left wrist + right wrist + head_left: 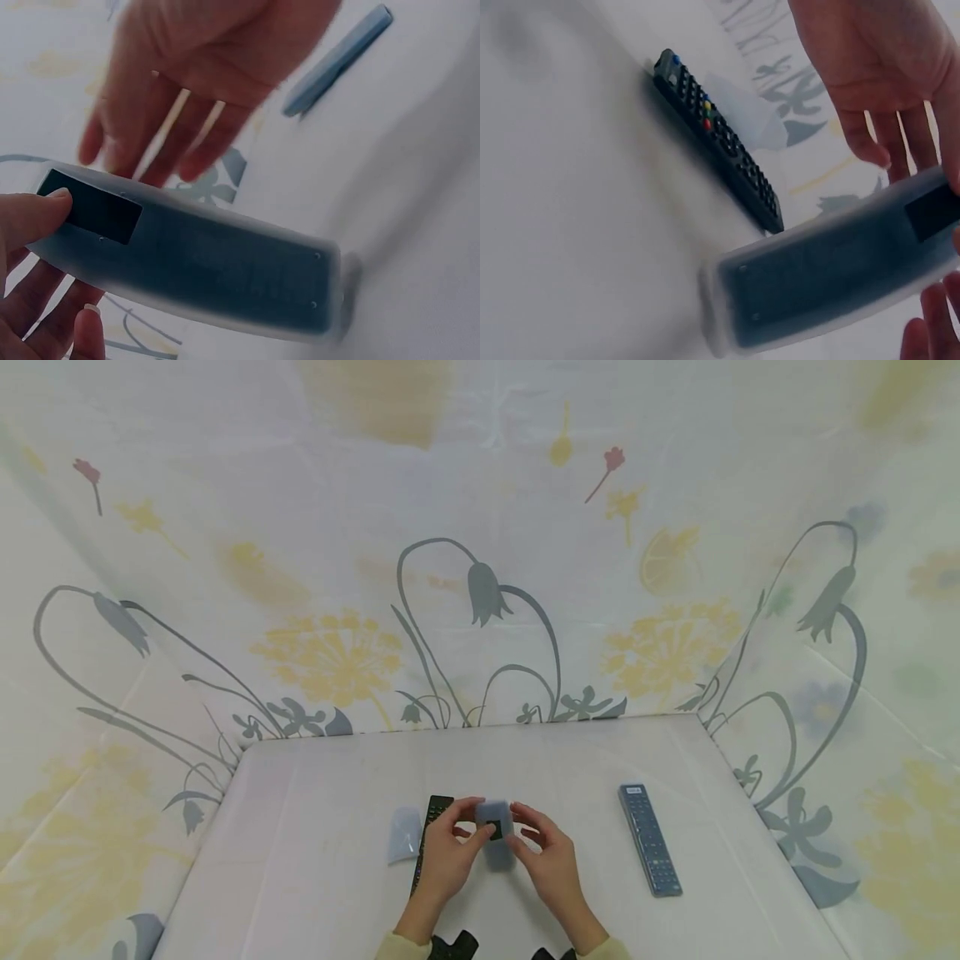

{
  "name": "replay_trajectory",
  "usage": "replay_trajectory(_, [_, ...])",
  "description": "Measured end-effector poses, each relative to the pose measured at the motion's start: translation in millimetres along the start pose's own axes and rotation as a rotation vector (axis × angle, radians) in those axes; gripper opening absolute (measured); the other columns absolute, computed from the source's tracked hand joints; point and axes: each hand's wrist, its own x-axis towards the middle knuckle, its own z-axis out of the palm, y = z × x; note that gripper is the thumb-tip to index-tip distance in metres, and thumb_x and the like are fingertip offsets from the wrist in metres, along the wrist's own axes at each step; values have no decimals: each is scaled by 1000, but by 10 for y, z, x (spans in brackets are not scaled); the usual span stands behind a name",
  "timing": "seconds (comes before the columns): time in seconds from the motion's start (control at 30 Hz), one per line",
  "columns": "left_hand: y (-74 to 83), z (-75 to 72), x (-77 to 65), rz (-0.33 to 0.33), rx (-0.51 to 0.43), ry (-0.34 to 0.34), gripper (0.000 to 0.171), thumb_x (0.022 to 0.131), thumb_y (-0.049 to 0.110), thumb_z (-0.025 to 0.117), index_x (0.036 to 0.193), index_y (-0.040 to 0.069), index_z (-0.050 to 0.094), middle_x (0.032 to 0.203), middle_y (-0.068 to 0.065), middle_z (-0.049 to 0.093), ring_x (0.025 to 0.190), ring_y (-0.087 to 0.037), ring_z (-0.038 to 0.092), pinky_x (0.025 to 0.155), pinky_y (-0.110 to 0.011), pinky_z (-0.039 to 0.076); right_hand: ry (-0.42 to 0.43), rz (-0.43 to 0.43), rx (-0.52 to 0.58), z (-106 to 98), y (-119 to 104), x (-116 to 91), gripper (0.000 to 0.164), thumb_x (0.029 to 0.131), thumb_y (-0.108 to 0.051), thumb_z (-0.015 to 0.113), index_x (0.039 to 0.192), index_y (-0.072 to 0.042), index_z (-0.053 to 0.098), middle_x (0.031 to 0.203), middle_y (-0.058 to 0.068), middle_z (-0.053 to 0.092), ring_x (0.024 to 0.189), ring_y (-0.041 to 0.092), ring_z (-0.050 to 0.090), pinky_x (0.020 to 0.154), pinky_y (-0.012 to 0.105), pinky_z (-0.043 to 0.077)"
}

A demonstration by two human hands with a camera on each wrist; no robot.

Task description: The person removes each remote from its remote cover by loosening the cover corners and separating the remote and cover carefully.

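Between both hands is a long, frosted remote-control case, with a dark body showing through and a black rectangle near its upper end. Its lower end comes down close to the table. My left hand holds the upper part, the thumb pressing on the black rectangle and the fingers behind. On the other edge, my right hand holds the case with thumb and fingertips, its other fingers partly hidden behind. A black remote control lies beside the left hand, partly covered by it in the head view.
Left of the black remote lies a pale, clear plastic packet. A remote control in a bluish cover lies to the right on the white table. Flower-patterned cloth rises behind and at both sides.
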Motion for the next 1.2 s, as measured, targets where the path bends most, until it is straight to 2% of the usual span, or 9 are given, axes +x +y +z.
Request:
replay_trajectory(0.1, [-18,16,-12,25,23,8,37,86,18,79,121,12,67,104,2,70,94,-16,63,74,-30,50,38,-180,-101,48,-140,9,51,79,10,77,127,-1,63,121,17,67,109,35,63,83,55,52])
replay_trajectory(0.2, [-34,24,-23,52,27,19,36,87,18,78,120,11,67,104,0,70,93,-18,63,72,-31,50,54,-325,-187,80,-316,18,52,74,16,78,123,4,64,118,22,67,105,39,64,77,51,55])
replay_trajectory(0.37, [-66,23,-32,67,48,33,34,87,18,78,119,13,67,104,2,70,94,-17,64,72,-30,50,45,-430,-226,106,-473,26,47,69,21,78,113,9,68,115,26,66,103,44,64,87,26,52])
replay_trajectory(0.5, [-80,23,-26,90,63,26,35,86,18,79,118,13,67,104,2,71,94,-16,65,71,-30,51,51,-456,-222,129,-427,46,45,66,23,78,108,8,70,114,28,65,101,46,63,94,14,43])
replay_trajectory(0.67, [-79,36,-13,114,76,9,37,85,17,80,119,16,67,103,5,71,93,-13,65,70,-31,52,77,-467,-254,133,-200,79,45,65,19,82,106,2,74,112,22,67,99,41,64,88,17,48])
replay_trajectory(0.87, [-103,83,-4,188,123,21,40,84,15,80,121,15,66,104,3,71,91,-14,66,67,-33,53,90,-393,-263,81,-32,94,42,70,7,85,109,-8,76,112,9,69,102,29,66,82,20,51])
replay_trajectory(0.97, [-119,103,-6,247,186,33,43,83,11,81,122,13,65,104,1,71,89,-15,67,66,-33,53,91,-377,-263,68,-26,94,38,72,5,85,107,-9,77,111,6,69,102,26,66,85,19,50])
replay_trajectory(1.07, [-131,113,-11,330,300,48,49,80,8,84,124,12,64,108,1,69,90,-13,66,66,-31,53,100,-375,-263,70,-30,96,36,72,5,85,105,-8,78,108,5,70,101,26,67,88,16,48])
replay_trajectory(1.2, [-118,114,-2,488,420,88,52,76,5,85,124,11,64,120,-1,64,103,-17,64,79,-31,55,114,-391,-266,82,-29,101,34,71,6,85,102,-7,78,106,5,71,99,26,67,87,15,48])
